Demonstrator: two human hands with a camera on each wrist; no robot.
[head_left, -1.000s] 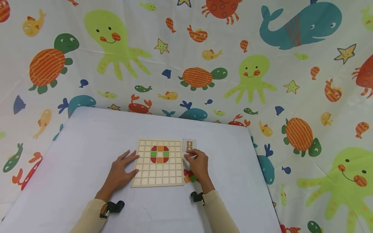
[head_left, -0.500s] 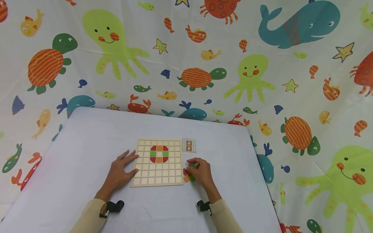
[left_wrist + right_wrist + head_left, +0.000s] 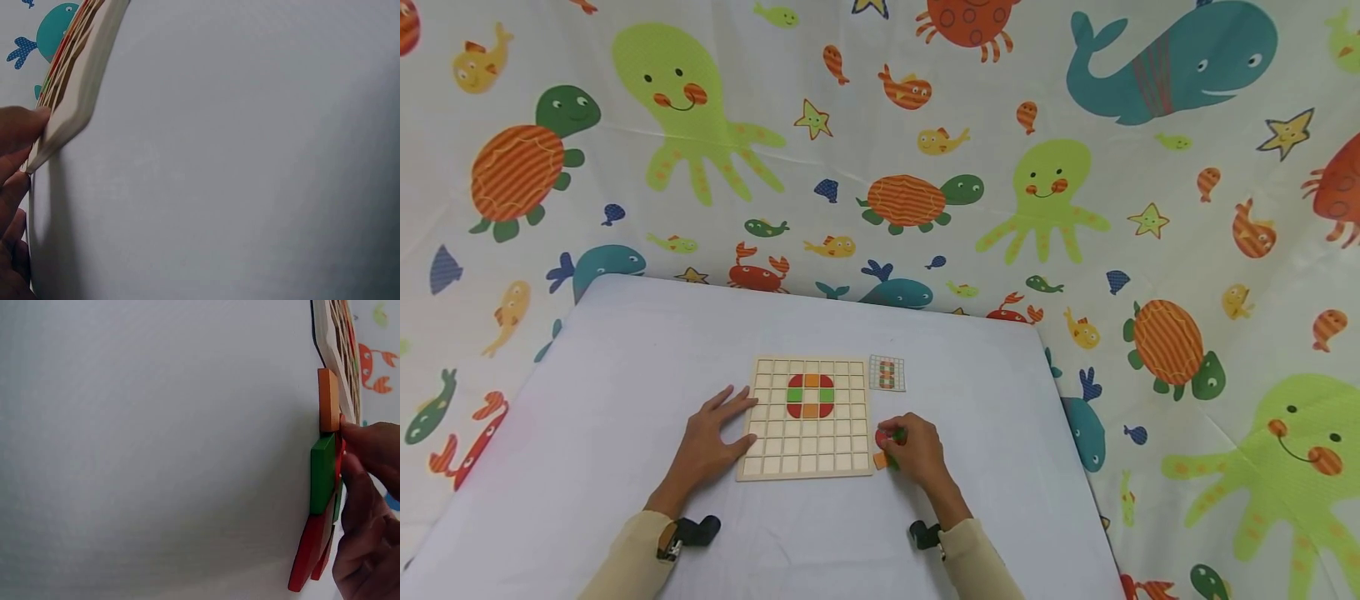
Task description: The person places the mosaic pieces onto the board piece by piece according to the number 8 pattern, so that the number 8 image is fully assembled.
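Note:
A wooden grid board (image 3: 805,461) lies on the white table, with red, green and orange tiles (image 3: 810,411) set in a ring in its upper middle. My left hand (image 3: 703,437) rests at the board's left edge, fingers spread, thumb and fingertips touching the rim (image 3: 78,100). To the right of the board, my right hand (image 3: 919,450) is over a small pile of loose tiles and pinches a red tile (image 3: 882,437) between thumb and finger. An orange tile (image 3: 328,400), a green tile (image 3: 322,475) and another red tile (image 3: 306,553) lie by that hand, partly overlapping.
A small pattern card (image 3: 887,373) with a coloured grid lies off the board's upper right corner. Behind the table (image 3: 647,350) hangs a curtain (image 3: 850,108) printed with sea animals. Both wrists wear black camera mounts (image 3: 698,532).
My right hand has come down from beside the card to the loose tiles and taken hold of a red one, which has shifted slightly. My left hand has stayed at the board's edge.

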